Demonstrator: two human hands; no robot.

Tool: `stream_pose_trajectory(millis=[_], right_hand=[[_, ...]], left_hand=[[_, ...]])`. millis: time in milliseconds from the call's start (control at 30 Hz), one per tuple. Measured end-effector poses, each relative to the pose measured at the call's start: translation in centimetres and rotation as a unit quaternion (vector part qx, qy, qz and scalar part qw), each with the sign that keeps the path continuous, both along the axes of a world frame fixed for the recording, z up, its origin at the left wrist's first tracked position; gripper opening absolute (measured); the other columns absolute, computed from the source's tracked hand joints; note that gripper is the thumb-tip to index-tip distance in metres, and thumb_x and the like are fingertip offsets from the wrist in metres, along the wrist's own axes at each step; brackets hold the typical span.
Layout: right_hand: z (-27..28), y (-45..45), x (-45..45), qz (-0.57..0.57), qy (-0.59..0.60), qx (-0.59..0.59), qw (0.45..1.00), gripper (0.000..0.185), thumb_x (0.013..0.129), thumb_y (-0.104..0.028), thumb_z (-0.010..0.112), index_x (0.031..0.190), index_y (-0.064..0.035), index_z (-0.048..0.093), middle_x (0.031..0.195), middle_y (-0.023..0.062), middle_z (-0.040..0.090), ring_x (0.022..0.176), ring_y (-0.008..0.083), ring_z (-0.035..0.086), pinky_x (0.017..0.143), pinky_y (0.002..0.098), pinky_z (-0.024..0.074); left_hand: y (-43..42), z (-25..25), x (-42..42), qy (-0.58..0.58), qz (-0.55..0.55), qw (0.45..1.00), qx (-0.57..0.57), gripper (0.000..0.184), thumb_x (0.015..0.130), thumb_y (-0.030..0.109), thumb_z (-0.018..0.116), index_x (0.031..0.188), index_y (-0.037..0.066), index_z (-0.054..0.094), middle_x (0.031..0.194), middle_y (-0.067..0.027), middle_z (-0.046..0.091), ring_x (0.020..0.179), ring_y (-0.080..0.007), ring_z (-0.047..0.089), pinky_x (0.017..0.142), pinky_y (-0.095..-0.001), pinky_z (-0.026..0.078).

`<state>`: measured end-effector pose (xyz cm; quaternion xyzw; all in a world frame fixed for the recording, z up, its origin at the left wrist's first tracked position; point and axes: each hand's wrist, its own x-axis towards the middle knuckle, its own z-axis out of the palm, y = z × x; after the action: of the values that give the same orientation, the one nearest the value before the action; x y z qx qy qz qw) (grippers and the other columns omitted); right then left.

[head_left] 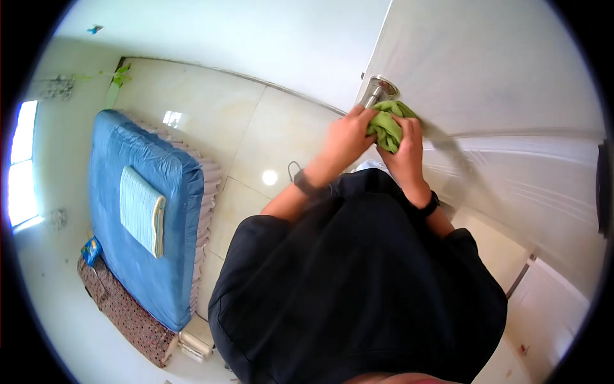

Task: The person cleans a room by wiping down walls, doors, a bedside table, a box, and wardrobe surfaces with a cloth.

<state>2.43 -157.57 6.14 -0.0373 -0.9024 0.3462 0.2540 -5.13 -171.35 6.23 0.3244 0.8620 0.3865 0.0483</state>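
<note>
A bunched green cloth (385,130) is held up against a pale door, just below its metal door handle (377,91). My left hand (348,136) has its fingers closed at the left edge of the cloth, close to the handle's lever. From the other side my right hand (406,152) grips the cloth, thumb and fingers bent around its folds. Part of the handle is hidden by the cloth and the fingers.
The pale door (486,70) stands in front on the right. Left, over the tiled floor (246,137), is a bed (144,269) with a blue cover and a folded light-blue blanket (141,208). A patterned brown piece (128,313) lies beside the bed.
</note>
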Motion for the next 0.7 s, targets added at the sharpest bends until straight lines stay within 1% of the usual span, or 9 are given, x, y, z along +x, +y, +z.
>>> stream_pose_trajectory(millis=[67, 167, 200, 300, 433, 500, 533, 633, 700], right_hand=[[-0.5, 0.0, -1.2, 0.036, 0.028, 0.004, 0.999, 0.048, 0.067, -0.007, 0.075, 0.111, -0.0042, 0.056, 0.098, 0.0157, 0.053, 0.095, 0.0365, 0.053, 0.081, 0.0437, 0.0443], [-1.0, 0.6, -2.3, 0.093, 0.033, 0.009, 0.995, 0.053, 0.064, -0.004, 0.076, 0.113, -0.0039, 0.055, 0.100, 0.0155, 0.054, 0.096, 0.0374, 0.054, 0.083, 0.0426, 0.0454], [-0.9, 0.9, -2.2, 0.111, 0.026, 0.004, 0.994, 0.054, 0.064, -0.004, 0.076, 0.114, -0.0042, 0.055, 0.101, 0.0157, 0.054, 0.098, 0.0372, 0.054, 0.083, 0.0423, 0.0456], [-1.9, 2.2, -1.9, 0.161, 0.052, 0.012, 0.986, 0.054, 0.065, -0.008, 0.076, 0.114, -0.0053, 0.055, 0.099, 0.0147, 0.053, 0.096, 0.0346, 0.053, 0.082, 0.0428, 0.0444], [-2.9, 3.6, -0.4, 0.178, 0.052, 0.031, 0.982, 0.056, 0.064, -0.008, 0.077, 0.116, -0.0054, 0.054, 0.101, 0.0147, 0.054, 0.099, 0.0353, 0.053, 0.085, 0.0435, 0.0433], [-4.3, 4.2, 0.5, 0.187, 0.067, 0.037, 0.979, 0.057, 0.064, -0.008, 0.077, 0.116, -0.0054, 0.054, 0.103, 0.0150, 0.055, 0.100, 0.0359, 0.053, 0.086, 0.0441, 0.0428], [-5.1, 4.6, 0.9, 0.193, 0.053, 0.027, 0.979, 0.056, 0.065, -0.008, 0.077, 0.116, -0.0052, 0.055, 0.105, 0.0155, 0.056, 0.102, 0.0366, 0.053, 0.087, 0.0452, 0.0426], [-7.1, 5.4, 2.6, 0.215, 0.048, -0.048, 0.974, 0.049, 0.071, -0.008, 0.074, 0.116, -0.0033, 0.054, 0.107, 0.0182, 0.056, 0.104, 0.0383, 0.051, 0.090, 0.0476, 0.0416], [-9.3, 7.4, 3.6, 0.226, 0.041, -0.053, 0.972, 0.047, 0.074, -0.009, 0.074, 0.116, -0.0029, 0.054, 0.108, 0.0194, 0.056, 0.105, 0.0390, 0.050, 0.090, 0.0469, 0.0421]], left_hand=[[-0.5, 0.4, -0.1, -0.013, 0.045, 0.999, 0.004, 0.037, 0.074, 0.010, 0.070, 0.110, 0.008, 0.060, 0.094, -0.0131, 0.060, 0.082, -0.0360, 0.062, 0.069, -0.0435, 0.052], [-0.9, -0.2, 0.1, -0.002, 0.090, 0.996, 0.003, 0.035, 0.075, 0.010, 0.069, 0.109, 0.006, 0.061, 0.096, -0.0133, 0.061, 0.085, -0.0358, 0.062, 0.072, -0.0438, 0.051], [-0.7, -0.4, 0.5, -0.011, 0.104, 0.994, 0.012, 0.035, 0.074, 0.010, 0.069, 0.108, 0.007, 0.062, 0.097, -0.0133, 0.062, 0.086, -0.0358, 0.061, 0.073, -0.0439, 0.051], [-0.1, -0.4, 2.0, -0.003, 0.146, 0.989, -0.010, 0.036, 0.074, 0.011, 0.069, 0.109, 0.009, 0.063, 0.096, -0.0128, 0.062, 0.086, -0.0355, 0.061, 0.073, -0.0431, 0.051], [1.5, -1.6, 4.5, 0.011, 0.204, 0.979, 0.007, 0.037, 0.073, 0.012, 0.071, 0.109, 0.011, 0.064, 0.097, -0.0112, 0.062, 0.088, -0.0341, 0.062, 0.074, -0.0417, 0.051], [2.4, -2.5, 6.2, 0.019, 0.231, 0.973, 0.019, 0.036, 0.073, 0.011, 0.072, 0.108, 0.010, 0.064, 0.098, -0.0105, 0.063, 0.090, -0.0333, 0.061, 0.077, -0.0412, 0.050], [2.7, -3.1, 7.1, 0.035, 0.239, 0.970, 0.014, 0.038, 0.073, 0.011, 0.071, 0.111, 0.011, 0.064, 0.097, -0.0097, 0.063, 0.090, -0.0326, 0.062, 0.077, -0.0413, 0.051], [4.4, -5.4, 9.2, 0.038, 0.264, 0.964, -0.017, 0.040, 0.073, 0.011, 0.071, 0.113, 0.015, 0.063, 0.096, -0.0102, 0.061, 0.087, -0.0328, 0.062, 0.075, -0.0415, 0.052], [6.7, -6.5, 10.9, 0.010, 0.277, 0.961, -0.009, 0.039, 0.073, 0.012, 0.071, 0.111, 0.016, 0.063, 0.094, -0.0105, 0.060, 0.086, -0.0324, 0.063, 0.073, -0.0414, 0.052]])
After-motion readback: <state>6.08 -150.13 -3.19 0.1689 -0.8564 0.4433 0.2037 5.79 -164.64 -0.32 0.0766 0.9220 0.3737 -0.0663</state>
